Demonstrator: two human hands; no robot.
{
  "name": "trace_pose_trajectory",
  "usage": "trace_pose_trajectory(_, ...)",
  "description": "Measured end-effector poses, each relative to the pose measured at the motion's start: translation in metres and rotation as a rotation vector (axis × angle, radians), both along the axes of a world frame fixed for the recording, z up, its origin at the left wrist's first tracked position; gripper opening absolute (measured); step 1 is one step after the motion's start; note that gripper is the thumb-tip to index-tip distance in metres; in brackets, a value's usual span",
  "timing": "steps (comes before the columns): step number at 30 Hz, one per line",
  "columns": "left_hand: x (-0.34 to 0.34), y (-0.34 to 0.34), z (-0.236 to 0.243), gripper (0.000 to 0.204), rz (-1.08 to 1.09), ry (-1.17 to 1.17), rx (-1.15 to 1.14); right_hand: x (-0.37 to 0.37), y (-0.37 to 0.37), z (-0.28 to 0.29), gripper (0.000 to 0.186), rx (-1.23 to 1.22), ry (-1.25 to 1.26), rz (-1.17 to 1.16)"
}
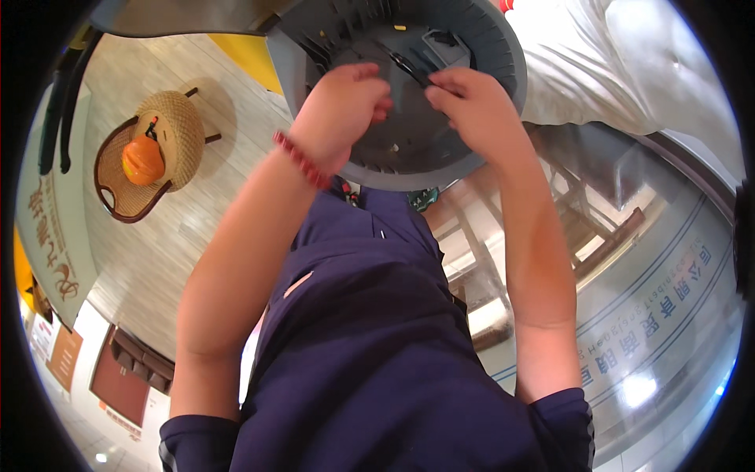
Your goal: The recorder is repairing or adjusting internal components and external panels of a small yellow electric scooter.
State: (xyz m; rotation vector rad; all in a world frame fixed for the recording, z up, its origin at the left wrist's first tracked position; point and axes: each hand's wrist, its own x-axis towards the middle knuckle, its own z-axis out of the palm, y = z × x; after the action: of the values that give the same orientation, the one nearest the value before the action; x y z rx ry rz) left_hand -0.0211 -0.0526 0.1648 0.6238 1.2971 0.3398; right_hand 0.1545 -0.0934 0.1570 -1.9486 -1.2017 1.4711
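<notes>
Inside a round grey tub [417,177], both my hands are raised over the dark floor of it. Between the thumb and fingers of my right hand [476,110] is a slim black tool [405,64], slanting up and left; its kind is unclear. My left hand [338,114], with a red beaded bracelet [300,160] at the wrist, is a little apart from it. Its fingers are curled, and what they hold, if anything, is hidden. Beyond my right hand lies a grey box-like piece [450,49] with dark parts. A small yellow piece [399,28] and a whitish scrap [395,147] also lie in the tub.
White cloth or sheeting [598,71] drapes to the tub's right. Below it, a glossy see-through panel [629,315] carries blue printing. On the wood-look floor to the left stands a woven chair [185,141] with an orange helmet-like object [143,160] on it.
</notes>
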Motion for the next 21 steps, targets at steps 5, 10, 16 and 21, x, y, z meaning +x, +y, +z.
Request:
trace_pose_trajectory(5, -0.035, -0.021, 0.042, 0.04, -0.014, -0.212, 0.123, 0.016, -0.045, 0.048, 0.029, -0.062, 0.451, -0.113)
trace_pose_trajectory(10, -0.065, -0.038, 0.069, 0.035, 0.032, -0.406, 0.176, -0.007, -0.062, 0.069, 0.026, -0.134, 0.719, -0.083)
trace_pose_trajectory(16, -0.092, -0.058, 0.088, 0.017, -0.007, -0.398, 0.296, -0.057, -0.057, 0.086, 0.019, -0.229, 0.857, 0.353)
trace_pose_trajectory(21, -0.117, -0.069, 0.082, 0.014, 0.14, -0.368, 0.344, -0.126, -0.065, 0.09, 0.024, -0.303, 1.012, 0.2)
